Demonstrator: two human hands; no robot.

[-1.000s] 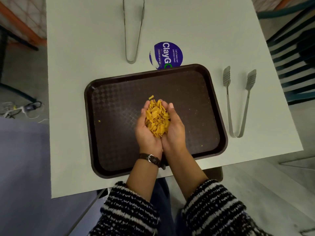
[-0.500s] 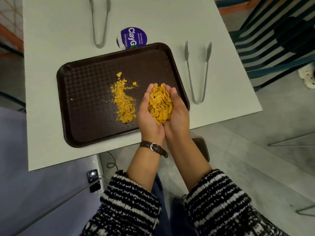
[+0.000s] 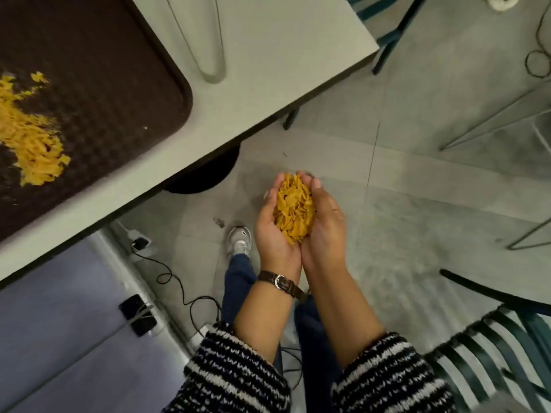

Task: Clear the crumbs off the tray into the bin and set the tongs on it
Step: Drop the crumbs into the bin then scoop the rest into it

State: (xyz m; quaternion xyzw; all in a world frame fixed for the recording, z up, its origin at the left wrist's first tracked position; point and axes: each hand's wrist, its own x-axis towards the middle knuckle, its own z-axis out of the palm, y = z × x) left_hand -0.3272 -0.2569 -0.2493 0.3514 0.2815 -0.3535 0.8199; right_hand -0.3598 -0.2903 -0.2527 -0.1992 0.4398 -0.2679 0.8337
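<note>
Nearest to you, both forearms run forward out of your striped sleeves (image 3: 238, 383), side by side, wrists touching, the watch (image 3: 280, 283) on the left one. Your left hand (image 3: 272, 234) and right hand (image 3: 326, 231) are pressed together along their little-finger edges, palms up. The fingers of both curl upward into one cup around the crumbs (image 3: 293, 213), which are piled high between them. Your fingertips point away from you.

The cup hangs over bare floor, clear of the table (image 3: 283, 55) and well off to the right of its edge. Your shoe (image 3: 238, 241) stands just below and left of it.

I can't make out a bin for certain. The only candidate is the dark round shape (image 3: 205, 172) half hidden under the table edge, ahead and to the left of your fingertips, on your left hand's side. If that is the bin, the load probably has to travel left and forward before you part your hands. Keep the cup level until then, because the flakes sit above your finger line.

Further off, the tray (image 3: 185, 93) lies on the table with a leftover heap (image 3: 29, 138) still on it, so I judge another scoop is due. Beyond its right rim the tongs (image 3: 208, 55) lie beside it, not on it, with their bend end toward you and their long axis running away.
</note>
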